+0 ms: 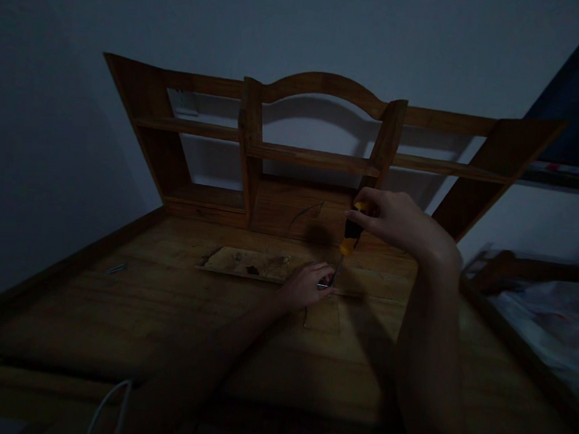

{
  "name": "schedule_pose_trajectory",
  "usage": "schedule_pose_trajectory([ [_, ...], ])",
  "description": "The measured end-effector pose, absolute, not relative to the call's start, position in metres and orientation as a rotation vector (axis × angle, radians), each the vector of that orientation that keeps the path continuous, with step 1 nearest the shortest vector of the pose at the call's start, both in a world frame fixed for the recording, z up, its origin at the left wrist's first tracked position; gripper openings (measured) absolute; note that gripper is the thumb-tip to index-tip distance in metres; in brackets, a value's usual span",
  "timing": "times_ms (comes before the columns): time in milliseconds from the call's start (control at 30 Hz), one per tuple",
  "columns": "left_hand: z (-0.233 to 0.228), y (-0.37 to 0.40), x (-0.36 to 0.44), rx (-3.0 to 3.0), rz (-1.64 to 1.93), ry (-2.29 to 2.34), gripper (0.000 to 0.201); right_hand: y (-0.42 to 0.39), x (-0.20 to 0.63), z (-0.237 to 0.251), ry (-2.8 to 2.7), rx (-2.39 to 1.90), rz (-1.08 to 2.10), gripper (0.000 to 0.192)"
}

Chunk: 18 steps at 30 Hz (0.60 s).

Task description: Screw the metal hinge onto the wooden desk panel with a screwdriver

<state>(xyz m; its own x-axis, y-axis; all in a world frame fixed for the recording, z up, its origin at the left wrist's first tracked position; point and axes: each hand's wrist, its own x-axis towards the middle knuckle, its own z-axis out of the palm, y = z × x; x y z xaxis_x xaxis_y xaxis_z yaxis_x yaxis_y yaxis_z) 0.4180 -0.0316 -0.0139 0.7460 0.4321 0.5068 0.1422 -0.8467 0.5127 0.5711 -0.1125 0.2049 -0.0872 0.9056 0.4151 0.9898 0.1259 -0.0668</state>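
Yellow-and-black plastic handle of a screwdriver (350, 238) sits gripped in the right hand (394, 222), thin metal shaft upright over a flat board (250, 264) on the wooden counter (112, 310); left hand (307, 285) pinches its tip

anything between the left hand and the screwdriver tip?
Head view: only a small metal piece, pinched by the left hand. The screwdriver tip meets it.

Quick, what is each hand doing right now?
Left hand: pinching something small at the screwdriver's tip; cannot tell what.
Right hand: closed around the screwdriver handle.
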Motion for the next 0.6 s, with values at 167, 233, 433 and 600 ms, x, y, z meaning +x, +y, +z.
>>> schedule_pose_trajectory([
  [167,-0.0164,-0.0296,0.4188,2.497,0.905,0.416,0.022,-0.1087,0.5739,0.2026,-2.075,-1.853,-0.325,0.029],
  [233,-0.0169,-0.0288,0.4182,2.497,0.901,0.398,0.023,-0.1103,0.5757,0.2047,-2.122,-1.811,-0.226,0.028],
  [433,-0.0141,-0.0307,0.4169,2.488,0.884,0.420,0.024,-0.1099,0.5750,0.2048,-2.113,-1.803,-0.253,0.029],
  [600,-0.0128,-0.0317,0.4182,2.492,0.890,0.431,0.021,-0.1061,0.5709,0.2011,-2.074,-1.830,-0.346,0.039],
])
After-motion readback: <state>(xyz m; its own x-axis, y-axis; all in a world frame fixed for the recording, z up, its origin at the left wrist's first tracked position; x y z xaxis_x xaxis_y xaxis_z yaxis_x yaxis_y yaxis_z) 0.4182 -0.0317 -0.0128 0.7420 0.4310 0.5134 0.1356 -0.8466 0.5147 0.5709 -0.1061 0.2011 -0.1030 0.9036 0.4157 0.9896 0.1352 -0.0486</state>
